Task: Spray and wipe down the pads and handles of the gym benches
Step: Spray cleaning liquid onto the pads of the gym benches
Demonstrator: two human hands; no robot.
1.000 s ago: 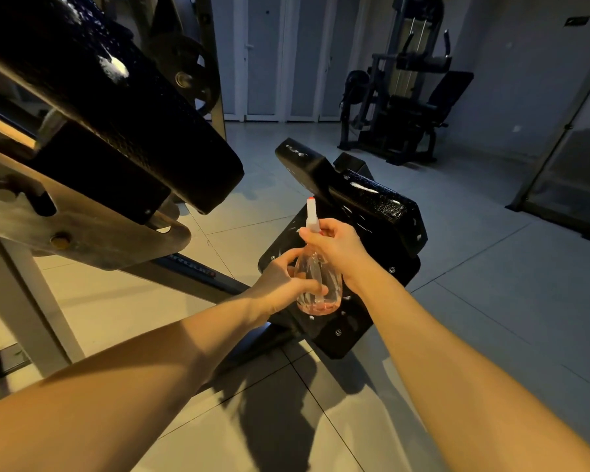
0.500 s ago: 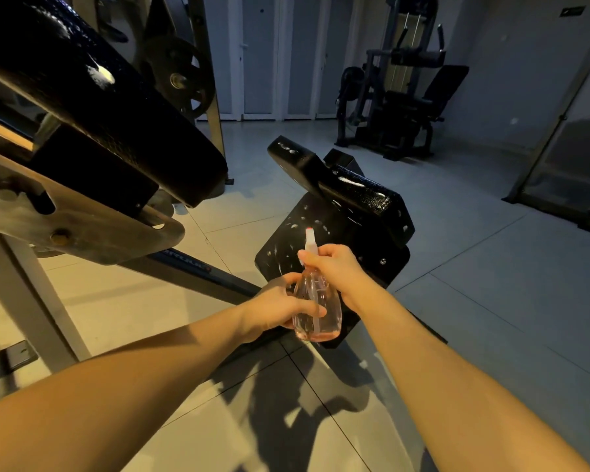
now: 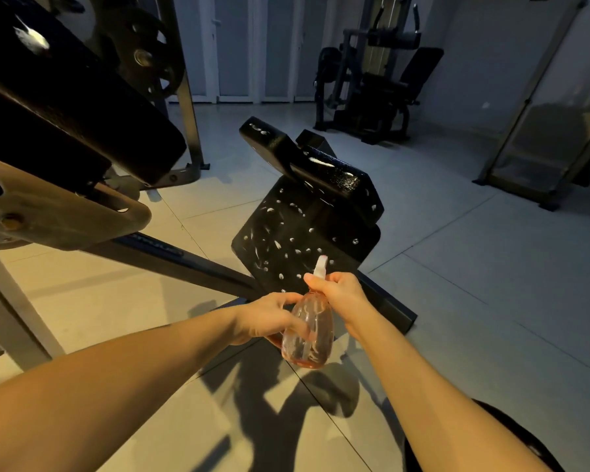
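Observation:
A clear pink spray bottle [image 3: 308,332] with a white nozzle is held low in the middle of the view. My left hand [image 3: 266,316] grips its body from the left. My right hand [image 3: 338,292] grips its neck just under the nozzle. Beyond the bottle stands a black seat pad [image 3: 286,240] flecked with white spray drops, and above it a black padded roller block [image 3: 321,168], also wet. A large black back pad [image 3: 65,107] slants across the upper left, with a white spot of spray near its top.
A metal frame bracket [image 3: 65,212] and dark floor rail [image 3: 171,260] run under the back pad. A weight plate [image 3: 143,59] hangs at the upper left. Another gym machine [image 3: 372,90] stands at the back. A leaning panel [image 3: 542,148] is at the right. The floor is tiled.
Both hands and the bottle have dropped lower and come nearer to me, away from the roller block. The view has pulled back, so more of the speckled seat pad shows.

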